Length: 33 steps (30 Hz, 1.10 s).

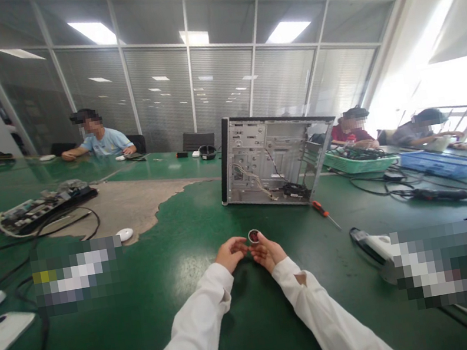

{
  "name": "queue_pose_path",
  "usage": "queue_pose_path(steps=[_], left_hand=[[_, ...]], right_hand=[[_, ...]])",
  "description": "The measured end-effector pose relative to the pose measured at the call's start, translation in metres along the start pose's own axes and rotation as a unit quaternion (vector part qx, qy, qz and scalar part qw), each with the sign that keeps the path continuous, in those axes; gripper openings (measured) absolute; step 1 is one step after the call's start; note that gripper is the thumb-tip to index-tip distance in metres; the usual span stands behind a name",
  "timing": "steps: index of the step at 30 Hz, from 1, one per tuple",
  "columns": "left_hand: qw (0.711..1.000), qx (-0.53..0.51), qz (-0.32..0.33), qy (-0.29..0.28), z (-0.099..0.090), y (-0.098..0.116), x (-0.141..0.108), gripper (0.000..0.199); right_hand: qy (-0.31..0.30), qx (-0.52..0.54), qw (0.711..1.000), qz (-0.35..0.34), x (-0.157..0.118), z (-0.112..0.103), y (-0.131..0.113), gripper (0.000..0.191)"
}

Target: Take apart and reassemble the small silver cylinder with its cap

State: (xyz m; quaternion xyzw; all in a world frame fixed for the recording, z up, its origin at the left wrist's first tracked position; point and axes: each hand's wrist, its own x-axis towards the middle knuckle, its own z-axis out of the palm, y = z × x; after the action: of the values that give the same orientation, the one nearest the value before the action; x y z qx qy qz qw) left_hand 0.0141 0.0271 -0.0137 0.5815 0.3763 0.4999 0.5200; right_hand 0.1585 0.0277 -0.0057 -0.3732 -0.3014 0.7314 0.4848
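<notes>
Near the middle of the green table, my right hand (268, 251) is closed on a small round cap-like piece (253, 237) with a pale rim and a dark red inside. Its exact kind is too small to make out. Just left of it, my left hand (231, 253) has its fingers loosely curved towards the piece, with nothing visible in them. Whether those fingertips touch it, I cannot tell. Beyond both hands stands an open computer case (273, 159), its side panel off and wires inside. A red-handled screwdriver (325, 213) lies by the case's near right corner.
Power strips with cables (48, 207) lie left, near a white round lid-like piece (124, 234) and white phones (3, 339). Right of the case are a green basket (361, 162), a blue basket (442, 164) and black cables (442, 193). Other people sit around the table.
</notes>
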Motion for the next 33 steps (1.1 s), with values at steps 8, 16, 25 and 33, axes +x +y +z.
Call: queue_pose_path(steps=[8, 16, 25, 33], left_hand=[[1.000, 0.008, -0.002, -0.001, 0.001, 0.001, 0.000, 0.037], [1.000, 0.007, -0.012, 0.011, 0.001, 0.001, -0.001, 0.034], [1.000, 0.011, -0.013, 0.003, 0.001, 0.000, 0.000, 0.033], [1.000, 0.014, -0.018, 0.006, 0.001, 0.000, 0.000, 0.033]], right_hand=[[0.020, 0.008, 0.999, 0.037, -0.007, 0.008, -0.002, 0.040], [-0.022, 0.052, 0.993, 0.108, -0.017, 0.012, -0.010, 0.056], [-0.050, 0.103, 0.983, 0.146, -0.016, 0.004, -0.010, 0.061], [-0.066, 0.145, 0.972, 0.175, -0.019, 0.002, -0.010, 0.065]])
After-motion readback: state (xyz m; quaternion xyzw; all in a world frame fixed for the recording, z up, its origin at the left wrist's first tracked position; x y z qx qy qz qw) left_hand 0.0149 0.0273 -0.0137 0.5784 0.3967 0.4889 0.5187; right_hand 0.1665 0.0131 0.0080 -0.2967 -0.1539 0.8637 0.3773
